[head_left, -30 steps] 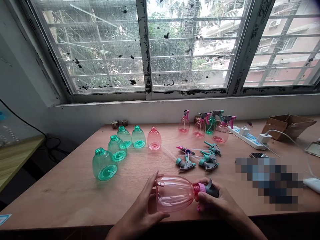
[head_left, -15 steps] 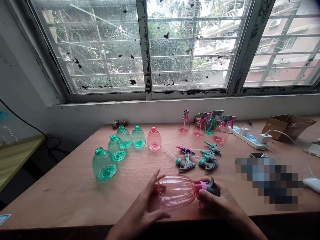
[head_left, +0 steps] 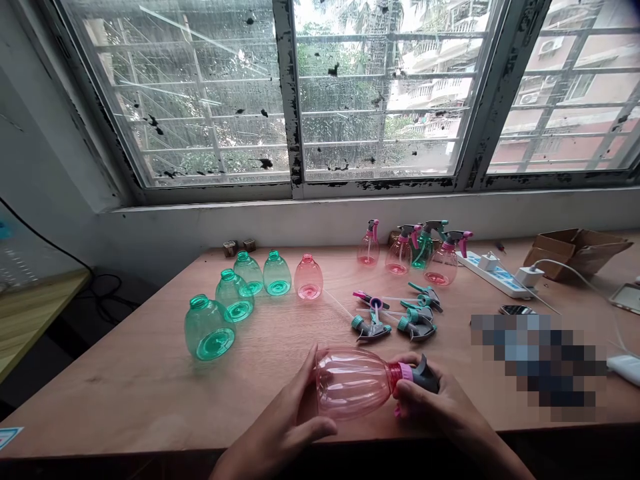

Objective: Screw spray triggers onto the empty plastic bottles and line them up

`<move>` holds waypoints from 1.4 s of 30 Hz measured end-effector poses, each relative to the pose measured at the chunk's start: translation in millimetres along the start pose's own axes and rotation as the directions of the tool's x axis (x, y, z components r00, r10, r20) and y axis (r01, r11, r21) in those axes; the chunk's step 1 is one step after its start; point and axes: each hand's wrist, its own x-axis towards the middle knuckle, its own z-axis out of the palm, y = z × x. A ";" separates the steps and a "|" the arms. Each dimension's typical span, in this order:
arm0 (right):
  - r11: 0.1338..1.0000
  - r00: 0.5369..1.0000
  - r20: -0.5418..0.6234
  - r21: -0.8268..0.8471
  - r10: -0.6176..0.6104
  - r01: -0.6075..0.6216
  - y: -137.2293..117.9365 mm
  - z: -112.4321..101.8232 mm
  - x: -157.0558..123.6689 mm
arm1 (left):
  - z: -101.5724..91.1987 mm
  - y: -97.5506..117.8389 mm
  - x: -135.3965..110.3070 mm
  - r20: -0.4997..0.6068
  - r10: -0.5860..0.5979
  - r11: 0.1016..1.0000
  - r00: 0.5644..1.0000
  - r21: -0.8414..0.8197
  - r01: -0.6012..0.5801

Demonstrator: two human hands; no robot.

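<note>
Left grip: left hand cups the base of the pink bottle, fingers spread, clasped on it.
Green bottles: four green bottles, capless, at the table's far left, well apart from the hands, bare wood between.
Pink bottle: lies on its side near the front edge of the table, neck pointing right.
Right grip: right hand closed around the spray head at the neck.
Loose spray heads: spray heads just beyond the bottle.
Far right: power strip, cardboard box near the right edge.
</note>
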 end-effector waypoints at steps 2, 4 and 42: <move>1.000 1.000 -0.005 -0.003 -0.009 0.009 -0.1 0.4 0.0 | -0.2 -0.2 -0.1 0.002 -0.008 1.000 1.000 0.021 0.008; 1.000 1.000 -0.011 0.005 -0.008 0.008 -0.1 0.5 0.1 | 0.5 -1.8 -0.1 -0.009 -0.003 0.999 1.000 0.034 0.003; 1.000 1.000 0.004 -0.025 0.003 -0.003 -2.7 1.0 -0.4 | 3.1 1.1 1.0 -0.051 -0.021 0.999 0.998 0.044 0.024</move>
